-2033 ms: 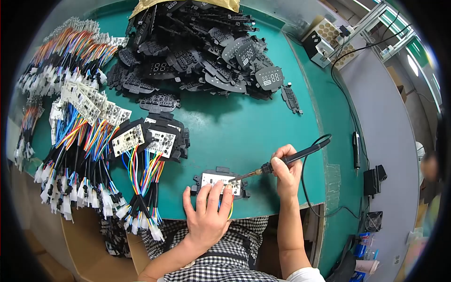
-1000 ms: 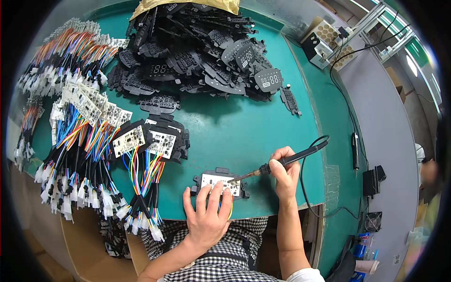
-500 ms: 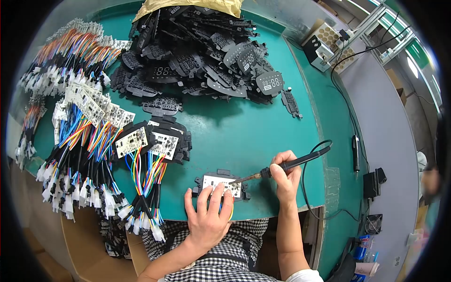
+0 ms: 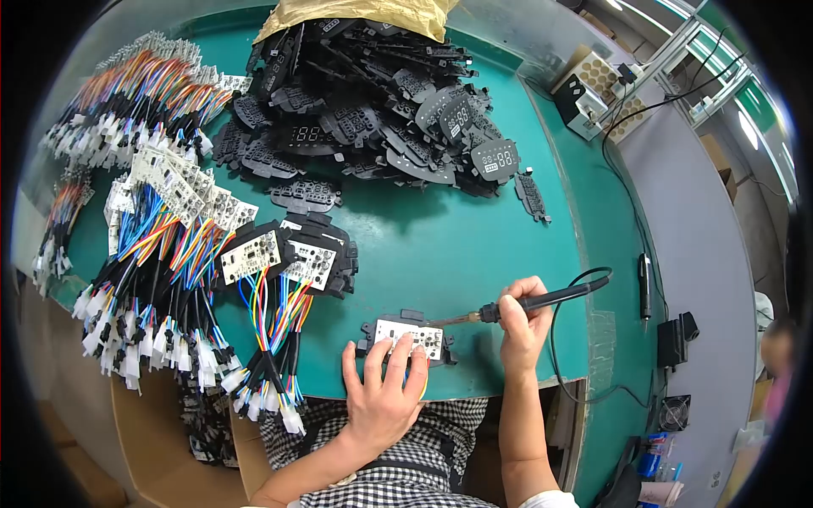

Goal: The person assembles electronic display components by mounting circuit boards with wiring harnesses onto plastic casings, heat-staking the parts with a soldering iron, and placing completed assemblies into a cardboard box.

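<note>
A white circuit board (image 4: 410, 335) lies on a black plastic panel (image 4: 412, 316) near the table's front edge. Spread over the board's lower side, the fingers of my left hand (image 4: 383, 398) press it down; coloured wires show beside them. My right hand (image 4: 523, 330) is closed around the handle of a soldering iron (image 4: 542, 300). The iron's tip points left, at the board's upper edge; whether it touches cannot be seen.
Black display panels (image 4: 364, 118) are heaped at the back beneath a yellow bag (image 4: 356, 15). Wired boards (image 4: 174, 190) pile up at left, near two boards on panels (image 4: 312, 261). The iron's cable (image 4: 555, 347) loops at right. A small fan (image 4: 674, 412) sits lower right.
The soldering iron's tip has moved from over the board's components to its upper edge, with the right hand shifting slightly. My left hand stays on the board. The whole view has shifted slightly.
</note>
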{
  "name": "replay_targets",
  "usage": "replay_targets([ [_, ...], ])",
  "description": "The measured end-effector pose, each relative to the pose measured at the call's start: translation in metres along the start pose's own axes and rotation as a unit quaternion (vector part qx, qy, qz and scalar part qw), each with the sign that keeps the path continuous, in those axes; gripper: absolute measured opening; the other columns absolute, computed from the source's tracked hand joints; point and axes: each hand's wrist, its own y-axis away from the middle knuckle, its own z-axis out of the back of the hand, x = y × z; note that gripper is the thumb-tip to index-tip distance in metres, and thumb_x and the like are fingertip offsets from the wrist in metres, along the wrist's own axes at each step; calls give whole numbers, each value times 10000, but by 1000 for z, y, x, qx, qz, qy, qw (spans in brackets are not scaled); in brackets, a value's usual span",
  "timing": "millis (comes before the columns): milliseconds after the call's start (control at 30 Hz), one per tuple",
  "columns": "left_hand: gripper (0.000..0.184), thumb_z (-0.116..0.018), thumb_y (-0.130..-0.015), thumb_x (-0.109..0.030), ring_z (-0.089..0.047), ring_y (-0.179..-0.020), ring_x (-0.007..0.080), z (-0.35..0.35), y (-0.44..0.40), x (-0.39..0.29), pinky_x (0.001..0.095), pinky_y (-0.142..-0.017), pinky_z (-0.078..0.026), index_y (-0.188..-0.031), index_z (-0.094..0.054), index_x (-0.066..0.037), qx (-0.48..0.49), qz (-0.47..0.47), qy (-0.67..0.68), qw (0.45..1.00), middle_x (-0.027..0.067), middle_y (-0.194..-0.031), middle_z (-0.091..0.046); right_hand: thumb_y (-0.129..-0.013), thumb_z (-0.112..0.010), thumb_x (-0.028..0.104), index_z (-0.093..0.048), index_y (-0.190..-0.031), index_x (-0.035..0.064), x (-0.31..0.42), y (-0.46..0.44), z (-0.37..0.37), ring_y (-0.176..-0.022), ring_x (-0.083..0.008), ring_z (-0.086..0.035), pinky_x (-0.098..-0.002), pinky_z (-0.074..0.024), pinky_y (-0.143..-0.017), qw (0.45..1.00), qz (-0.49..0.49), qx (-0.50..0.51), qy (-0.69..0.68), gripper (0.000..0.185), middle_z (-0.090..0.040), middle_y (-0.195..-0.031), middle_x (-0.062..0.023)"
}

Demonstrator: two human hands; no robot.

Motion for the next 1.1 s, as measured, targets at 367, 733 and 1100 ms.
replay_targets([
  [367,516,-747,-577,-307,-424,-1066,320,4,2,-5,609,-934,-247,-1039,-601,-130,15,26,-50,998,32,-1228,-500,-782,-622,58,-475,-814,37,1,1,-39,-600,-22,-416,-175,-345,-530,997,-41,73,-2,151,-468,-706,35],
  [733,513,-744,-579,-308,-422,-1065,318,4,1,-4,602,-935,-259,-1038,-598,-131,11,27,-44,999,33,-1226,-500,-772,-625,58,-478,-809,30,0,1,-40,-608,-27,-420,-177,-350,-536,996,-53,67,11,154,-475,-707,27],
  [1100,515,-742,-576,-294,-425,-1060,313,4,1,-4,600,-941,-252,-1041,-602,-126,5,27,-41,999,34,-1220,-507,-771,-630,63,-480,-807,31,-2,1,-40,-606,-30,-427,-178,-358,-536,997,-50,64,18,157,-479,-704,27],
])
